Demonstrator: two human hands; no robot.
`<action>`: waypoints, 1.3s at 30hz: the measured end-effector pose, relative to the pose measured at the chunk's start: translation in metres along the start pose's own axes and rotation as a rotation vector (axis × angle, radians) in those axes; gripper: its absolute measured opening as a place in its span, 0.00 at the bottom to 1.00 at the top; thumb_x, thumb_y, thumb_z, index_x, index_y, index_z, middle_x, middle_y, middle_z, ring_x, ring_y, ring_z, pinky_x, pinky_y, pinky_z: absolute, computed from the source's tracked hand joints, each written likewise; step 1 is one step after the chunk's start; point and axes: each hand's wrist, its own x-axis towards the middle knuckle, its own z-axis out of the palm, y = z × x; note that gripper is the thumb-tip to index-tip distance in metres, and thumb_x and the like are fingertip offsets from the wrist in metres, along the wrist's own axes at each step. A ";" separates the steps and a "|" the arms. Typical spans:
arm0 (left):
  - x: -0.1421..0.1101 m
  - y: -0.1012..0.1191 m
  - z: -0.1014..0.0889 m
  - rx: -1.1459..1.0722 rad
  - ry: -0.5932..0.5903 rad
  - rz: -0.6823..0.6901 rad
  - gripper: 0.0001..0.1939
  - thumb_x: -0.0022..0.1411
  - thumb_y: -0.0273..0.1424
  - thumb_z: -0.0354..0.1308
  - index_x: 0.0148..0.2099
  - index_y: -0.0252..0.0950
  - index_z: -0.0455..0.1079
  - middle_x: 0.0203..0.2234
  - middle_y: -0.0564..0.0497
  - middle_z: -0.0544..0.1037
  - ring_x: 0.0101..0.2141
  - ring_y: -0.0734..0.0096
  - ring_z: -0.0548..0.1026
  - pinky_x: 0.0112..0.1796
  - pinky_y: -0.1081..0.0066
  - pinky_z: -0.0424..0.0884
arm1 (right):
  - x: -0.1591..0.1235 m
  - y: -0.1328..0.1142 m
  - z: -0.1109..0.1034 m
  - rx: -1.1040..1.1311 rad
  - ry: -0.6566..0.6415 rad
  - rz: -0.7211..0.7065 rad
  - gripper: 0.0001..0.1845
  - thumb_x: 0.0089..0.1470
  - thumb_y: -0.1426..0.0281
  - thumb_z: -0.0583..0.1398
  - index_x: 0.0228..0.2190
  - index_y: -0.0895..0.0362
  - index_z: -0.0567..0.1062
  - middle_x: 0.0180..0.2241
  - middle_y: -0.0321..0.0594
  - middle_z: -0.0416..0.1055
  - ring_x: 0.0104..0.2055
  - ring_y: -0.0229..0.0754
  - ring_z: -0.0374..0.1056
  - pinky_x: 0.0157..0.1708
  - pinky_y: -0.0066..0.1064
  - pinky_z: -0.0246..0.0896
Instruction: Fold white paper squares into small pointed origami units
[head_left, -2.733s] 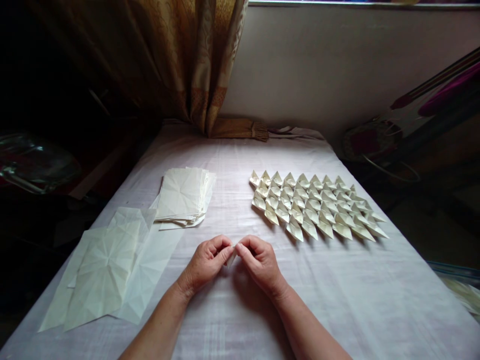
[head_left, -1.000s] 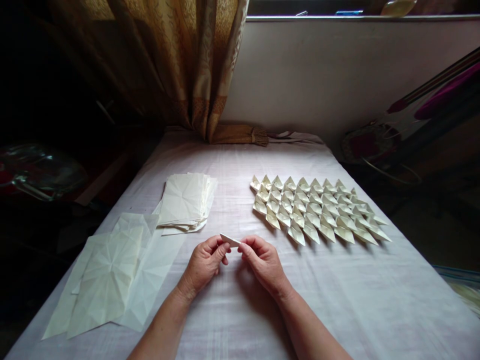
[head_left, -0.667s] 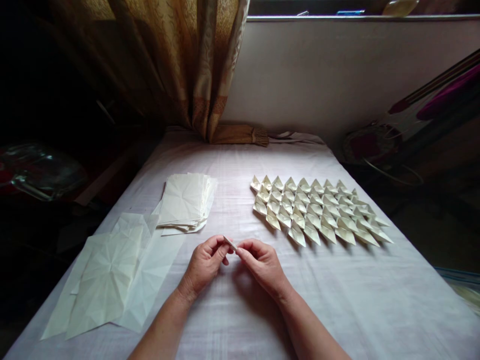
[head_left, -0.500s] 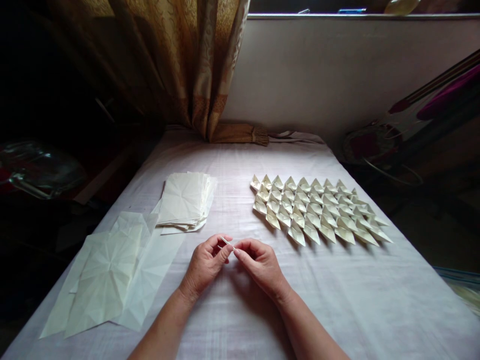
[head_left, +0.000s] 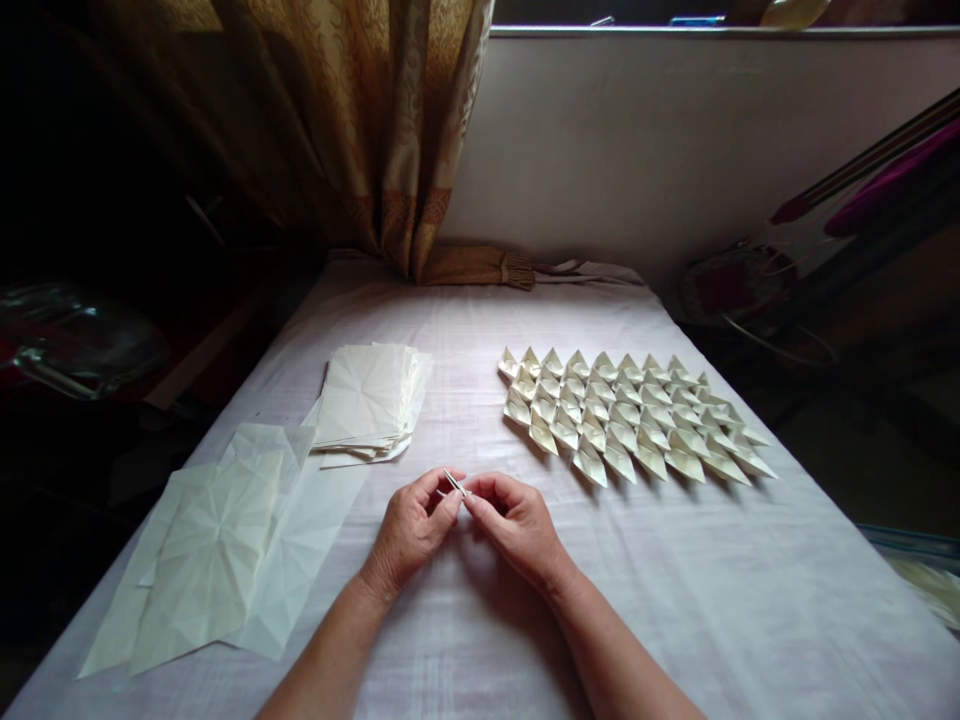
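Note:
Between my two hands is a small, narrow piece of folded white paper [head_left: 454,483], its pointed end showing above the fingertips. My left hand [head_left: 411,525] pinches it from the left with thumb and fingers. From the other side, the thumb and forefinger of my right hand [head_left: 523,527] close on its lower end. Most of the piece is hidden by the fingers. Beyond and to the right, several rows of folded paper boats [head_left: 626,412] stand side by side. A stack of creased paper squares [head_left: 365,395] lies beyond my left hand.
Looser creased sheets [head_left: 217,530], some translucent, overlap at the left. A pale cloth [head_left: 465,325] covers the table. At its far edge hang gold curtains [head_left: 409,150], with a fringed brown band [head_left: 480,267] lying below them. A plastic bag [head_left: 926,580] shows past the right edge.
The folded paper has turned slightly in my fingers, and a dark gap now shows between its layers. Both hands stay almost where they were. The whole view has shifted a little.

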 end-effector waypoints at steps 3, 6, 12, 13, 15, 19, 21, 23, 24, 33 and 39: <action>0.000 0.001 -0.001 0.037 0.004 0.024 0.18 0.61 0.38 0.51 0.45 0.32 0.73 0.31 0.48 0.80 0.31 0.67 0.78 0.33 0.72 0.73 | 0.000 0.001 0.000 -0.033 -0.003 -0.020 0.11 0.54 0.63 0.59 0.31 0.57 0.78 0.25 0.37 0.73 0.25 0.36 0.66 0.26 0.26 0.62; -0.001 0.000 0.000 0.109 0.006 0.073 0.18 0.60 0.34 0.50 0.47 0.33 0.74 0.35 0.47 0.82 0.34 0.65 0.79 0.37 0.70 0.74 | -0.001 0.003 0.002 -0.128 0.027 -0.080 0.12 0.56 0.65 0.57 0.35 0.58 0.77 0.25 0.37 0.73 0.24 0.35 0.65 0.26 0.25 0.61; -0.002 -0.003 0.006 0.304 0.050 0.203 0.24 0.62 0.30 0.44 0.56 0.32 0.70 0.48 0.42 0.79 0.46 0.62 0.78 0.49 0.65 0.72 | -0.005 0.005 0.006 -0.322 0.089 -0.255 0.14 0.56 0.71 0.54 0.42 0.58 0.75 0.22 0.33 0.71 0.21 0.33 0.63 0.24 0.22 0.59; -0.003 -0.003 0.007 0.326 0.058 0.224 0.24 0.62 0.29 0.43 0.57 0.32 0.68 0.48 0.41 0.79 0.47 0.62 0.78 0.50 0.65 0.72 | -0.005 0.005 0.006 -0.330 0.095 -0.276 0.14 0.56 0.72 0.53 0.42 0.58 0.75 0.22 0.33 0.71 0.21 0.33 0.63 0.24 0.22 0.59; -0.005 -0.003 0.008 0.353 0.069 0.218 0.25 0.62 0.29 0.43 0.59 0.32 0.66 0.46 0.42 0.80 0.44 0.63 0.79 0.47 0.65 0.73 | -0.005 0.006 0.006 -0.331 0.106 -0.293 0.14 0.56 0.72 0.53 0.42 0.57 0.75 0.23 0.33 0.71 0.21 0.33 0.64 0.25 0.22 0.60; -0.008 -0.001 0.009 0.338 0.082 0.111 0.19 0.61 0.29 0.46 0.54 0.36 0.63 0.35 0.48 0.81 0.30 0.67 0.79 0.36 0.69 0.74 | -0.006 0.011 0.006 -0.291 0.137 -0.235 0.14 0.55 0.72 0.53 0.41 0.58 0.75 0.22 0.33 0.71 0.21 0.33 0.64 0.25 0.22 0.61; -0.009 -0.001 0.009 0.317 0.097 0.104 0.14 0.61 0.29 0.47 0.49 0.39 0.64 0.34 0.51 0.80 0.29 0.69 0.79 0.34 0.72 0.73 | -0.005 0.014 0.005 -0.257 0.157 -0.202 0.13 0.54 0.72 0.54 0.39 0.58 0.76 0.22 0.32 0.71 0.20 0.33 0.63 0.24 0.23 0.60; -0.009 -0.001 0.010 0.290 0.111 0.119 0.12 0.61 0.28 0.46 0.47 0.41 0.64 0.32 0.53 0.79 0.30 0.70 0.78 0.34 0.73 0.71 | -0.004 0.016 0.005 -0.213 0.171 -0.173 0.12 0.53 0.71 0.54 0.37 0.57 0.76 0.21 0.32 0.70 0.20 0.33 0.63 0.23 0.23 0.60; -0.008 0.000 0.010 0.273 0.113 0.125 0.12 0.61 0.28 0.46 0.46 0.41 0.65 0.32 0.53 0.79 0.30 0.71 0.78 0.34 0.73 0.71 | -0.003 0.016 0.005 -0.186 0.170 -0.158 0.12 0.53 0.70 0.55 0.37 0.57 0.76 0.21 0.32 0.71 0.20 0.33 0.64 0.23 0.23 0.60; -0.006 0.001 0.009 0.170 0.132 0.086 0.09 0.59 0.29 0.48 0.40 0.40 0.67 0.28 0.55 0.77 0.26 0.72 0.75 0.31 0.75 0.68 | -0.001 0.013 0.003 -0.016 0.116 -0.095 0.08 0.53 0.69 0.57 0.33 0.55 0.76 0.25 0.36 0.76 0.24 0.38 0.72 0.27 0.27 0.68; -0.006 0.003 0.006 0.065 0.068 0.019 0.07 0.61 0.36 0.53 0.39 0.39 0.66 0.29 0.54 0.76 0.25 0.73 0.75 0.28 0.75 0.69 | -0.002 0.011 0.003 -0.093 0.104 -0.152 0.08 0.55 0.69 0.55 0.32 0.55 0.75 0.27 0.37 0.76 0.28 0.38 0.72 0.30 0.27 0.67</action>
